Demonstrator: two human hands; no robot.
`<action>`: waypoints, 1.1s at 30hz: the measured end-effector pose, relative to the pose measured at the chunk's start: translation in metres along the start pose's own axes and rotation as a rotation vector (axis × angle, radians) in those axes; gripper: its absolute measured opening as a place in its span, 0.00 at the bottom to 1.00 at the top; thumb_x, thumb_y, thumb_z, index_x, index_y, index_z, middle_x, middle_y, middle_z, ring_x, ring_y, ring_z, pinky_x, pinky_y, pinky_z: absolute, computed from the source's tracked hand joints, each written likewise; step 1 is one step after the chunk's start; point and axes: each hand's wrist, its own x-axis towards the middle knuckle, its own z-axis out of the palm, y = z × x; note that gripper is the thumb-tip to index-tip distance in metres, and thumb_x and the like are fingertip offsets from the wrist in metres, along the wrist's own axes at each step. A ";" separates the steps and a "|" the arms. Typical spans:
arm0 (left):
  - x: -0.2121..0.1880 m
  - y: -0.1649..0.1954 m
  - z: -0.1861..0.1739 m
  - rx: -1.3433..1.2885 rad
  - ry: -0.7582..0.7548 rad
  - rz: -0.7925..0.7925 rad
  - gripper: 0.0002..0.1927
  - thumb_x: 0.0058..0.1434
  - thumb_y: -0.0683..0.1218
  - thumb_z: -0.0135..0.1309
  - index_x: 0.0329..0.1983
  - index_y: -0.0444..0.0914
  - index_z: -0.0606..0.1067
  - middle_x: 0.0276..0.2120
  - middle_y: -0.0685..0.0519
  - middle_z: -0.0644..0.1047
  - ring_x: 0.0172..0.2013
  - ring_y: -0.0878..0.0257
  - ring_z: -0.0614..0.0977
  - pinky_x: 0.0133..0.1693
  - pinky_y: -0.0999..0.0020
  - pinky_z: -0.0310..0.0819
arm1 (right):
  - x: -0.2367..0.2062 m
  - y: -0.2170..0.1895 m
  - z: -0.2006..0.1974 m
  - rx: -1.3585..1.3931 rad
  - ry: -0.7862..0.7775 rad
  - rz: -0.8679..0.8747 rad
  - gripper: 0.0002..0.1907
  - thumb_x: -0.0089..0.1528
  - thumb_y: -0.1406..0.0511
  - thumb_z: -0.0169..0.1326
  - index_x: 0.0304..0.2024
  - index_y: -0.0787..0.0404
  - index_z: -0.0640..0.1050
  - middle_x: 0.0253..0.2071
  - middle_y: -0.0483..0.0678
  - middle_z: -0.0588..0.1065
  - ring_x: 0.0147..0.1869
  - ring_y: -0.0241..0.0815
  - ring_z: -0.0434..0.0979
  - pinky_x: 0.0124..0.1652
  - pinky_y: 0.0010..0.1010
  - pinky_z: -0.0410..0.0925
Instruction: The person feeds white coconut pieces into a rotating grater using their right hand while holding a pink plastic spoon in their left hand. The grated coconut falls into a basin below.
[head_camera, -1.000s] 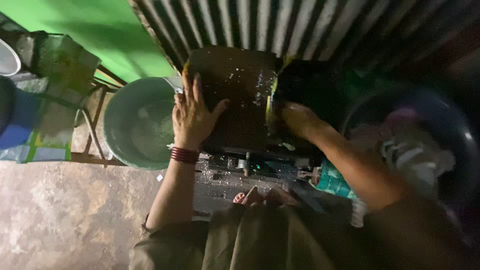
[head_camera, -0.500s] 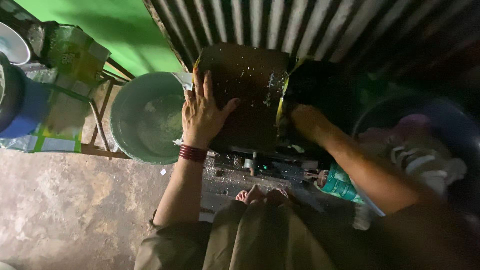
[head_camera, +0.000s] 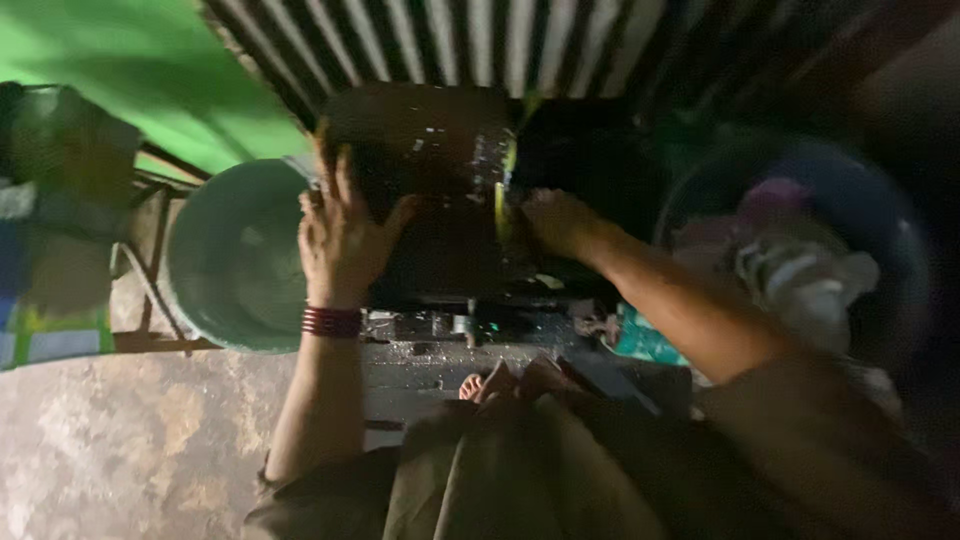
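We press our spread left hand flat on the dark wet slab; our right hand grips its right edge, beside the green basin.

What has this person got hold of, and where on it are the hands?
A dark, wet slab. The left hand lies flat on its left side, fingers spread; the right hand grips its right edge by a yellow-green strip. What the slab is cannot be told.
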 end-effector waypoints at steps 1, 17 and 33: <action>-0.001 -0.001 0.000 -0.002 -0.032 -0.015 0.53 0.63 0.76 0.52 0.77 0.37 0.55 0.77 0.42 0.53 0.63 0.26 0.68 0.53 0.39 0.72 | -0.002 -0.002 -0.004 0.000 0.054 -0.054 0.11 0.53 0.72 0.51 0.32 0.65 0.84 0.37 0.62 0.80 0.44 0.62 0.80 0.44 0.50 0.74; -0.010 -0.005 0.003 -0.128 -0.056 -0.064 0.55 0.62 0.79 0.50 0.79 0.40 0.53 0.78 0.39 0.52 0.64 0.23 0.65 0.61 0.36 0.64 | -0.219 0.090 0.008 0.194 0.062 1.081 0.10 0.69 0.65 0.58 0.53 0.56 0.82 0.45 0.50 0.82 0.40 0.37 0.81 0.39 0.29 0.74; 0.000 0.001 0.004 -0.178 -0.014 -0.053 0.55 0.59 0.77 0.54 0.77 0.39 0.55 0.76 0.39 0.52 0.62 0.30 0.69 0.58 0.42 0.70 | -0.166 0.025 -0.119 0.168 0.640 0.338 0.19 0.71 0.69 0.58 0.64 0.54 0.78 0.50 0.51 0.81 0.39 0.38 0.80 0.35 0.26 0.74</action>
